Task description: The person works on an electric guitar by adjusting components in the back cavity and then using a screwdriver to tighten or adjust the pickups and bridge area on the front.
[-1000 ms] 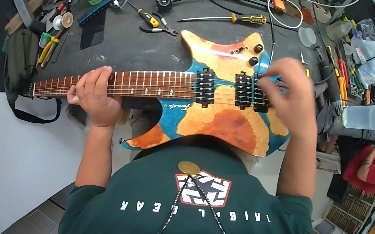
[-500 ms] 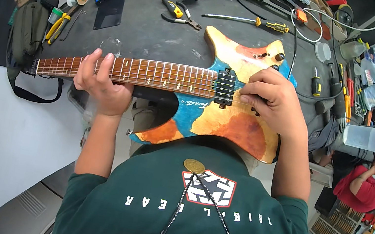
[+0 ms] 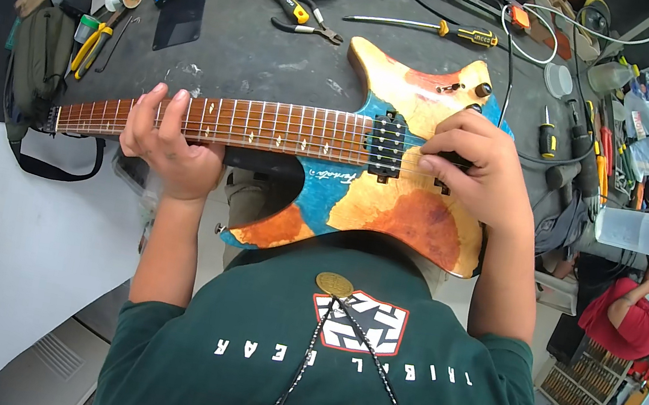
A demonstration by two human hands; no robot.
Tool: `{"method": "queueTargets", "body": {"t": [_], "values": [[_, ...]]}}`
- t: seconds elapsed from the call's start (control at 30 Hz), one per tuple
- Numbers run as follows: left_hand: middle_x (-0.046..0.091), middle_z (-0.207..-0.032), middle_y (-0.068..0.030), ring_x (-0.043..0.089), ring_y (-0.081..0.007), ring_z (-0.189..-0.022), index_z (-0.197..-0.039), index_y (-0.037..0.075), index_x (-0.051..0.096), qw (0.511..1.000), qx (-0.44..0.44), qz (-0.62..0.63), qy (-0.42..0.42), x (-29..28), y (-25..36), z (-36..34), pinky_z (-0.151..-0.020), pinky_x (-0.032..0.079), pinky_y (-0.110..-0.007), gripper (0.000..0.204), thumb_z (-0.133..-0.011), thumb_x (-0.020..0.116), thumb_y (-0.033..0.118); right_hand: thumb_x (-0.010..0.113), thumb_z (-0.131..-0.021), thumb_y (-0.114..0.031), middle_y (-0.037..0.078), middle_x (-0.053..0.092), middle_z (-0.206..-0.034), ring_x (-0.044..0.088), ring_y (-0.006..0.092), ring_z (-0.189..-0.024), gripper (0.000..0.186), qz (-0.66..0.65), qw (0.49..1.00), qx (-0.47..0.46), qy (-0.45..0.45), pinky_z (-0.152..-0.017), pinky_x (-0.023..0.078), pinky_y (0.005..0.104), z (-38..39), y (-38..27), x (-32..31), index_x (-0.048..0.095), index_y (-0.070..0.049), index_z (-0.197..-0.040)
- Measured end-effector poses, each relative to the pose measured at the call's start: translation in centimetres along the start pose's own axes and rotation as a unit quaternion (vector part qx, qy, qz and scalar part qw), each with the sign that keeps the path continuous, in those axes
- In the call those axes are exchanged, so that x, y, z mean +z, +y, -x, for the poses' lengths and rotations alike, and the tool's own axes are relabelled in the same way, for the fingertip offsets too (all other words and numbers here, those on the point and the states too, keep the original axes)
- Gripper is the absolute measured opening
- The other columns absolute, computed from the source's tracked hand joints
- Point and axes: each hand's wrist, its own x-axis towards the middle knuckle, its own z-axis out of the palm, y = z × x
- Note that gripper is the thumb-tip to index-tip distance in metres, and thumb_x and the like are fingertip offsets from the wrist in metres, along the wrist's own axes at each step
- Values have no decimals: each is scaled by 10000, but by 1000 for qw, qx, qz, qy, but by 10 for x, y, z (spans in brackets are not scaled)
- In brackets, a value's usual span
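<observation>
An electric guitar (image 3: 404, 217) with a wood-grain and blue body lies across my lap, against the workbench edge. Its fretted neck points left. My left hand (image 3: 178, 146) is wrapped round the neck from below, with fingertips over the strings on the fretboard (image 3: 269, 125). Over the strings, just right of the black pickup (image 3: 387, 146), hovers my right hand (image 3: 479, 165). Its fingers are curled and the thumb is close to the index finger; whether a small pick sits between them is hidden. The bridge is mostly covered by this hand.
On the dark workbench (image 3: 279, 64) beyond the guitar lie cutting pliers (image 3: 309, 18) and a long screwdriver (image 3: 425, 28). Yellow-handled pliers (image 3: 93, 49) and a bag (image 3: 40, 66) are at left. A plastic bottle (image 3: 632, 231) and a person in red (image 3: 626, 316) are at right.
The whole view has shifted slightly, with the guitar and bench items now a little further left and up. My right thumb has moved slightly over the strings; my left hand stays on the neck.
</observation>
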Motion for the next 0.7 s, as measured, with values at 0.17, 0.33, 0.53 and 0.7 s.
{"method": "queueTargets", "body": {"t": [0.17, 0.33, 0.53, 0.7], "values": [[631, -1499, -83, 519, -330, -1448, -1421, 181, 662, 1000, 3, -3, -1, 1, 0, 0, -1242, 338, -510, 623, -980, 873, 567, 868, -929, -17, 82, 727, -972, 716, 252, -902, 132, -18, 995, 56, 80, -781, 572, 378, 7, 3, -6, 787, -20, -1033], [634, -1494, -78, 523, -328, -1446, -1417, 175, 668, 1000, 3, -7, -5, 0, -1, 1, -1239, 342, -511, 622, -989, 861, 583, 864, -935, -60, 112, 732, -1006, 704, 331, -953, 172, 160, 980, 22, 116, -833, 577, 433, -4, 10, -22, 770, -14, -1072], [657, -1491, -111, 570, -334, -1415, -1407, 136, 704, 1000, 14, -13, -7, -2, -6, 1, -1215, 371, -491, 624, -931, 943, 461, 820, -981, -183, 146, 752, -1011, 727, 386, -1062, 177, 297, 947, 96, 74, -936, 588, 513, -23, 15, -34, 804, -20, -1049], [652, -1496, -110, 557, -330, -1424, -1376, 133, 726, 1000, -2, -9, -22, -4, 0, -2, -1222, 380, -502, 599, -925, 948, 458, 813, -987, -236, 187, 794, -981, 759, 415, -1007, 241, 283, 936, 207, 32, -937, 591, 523, -31, 7, -31, 809, 3, -964]]}}
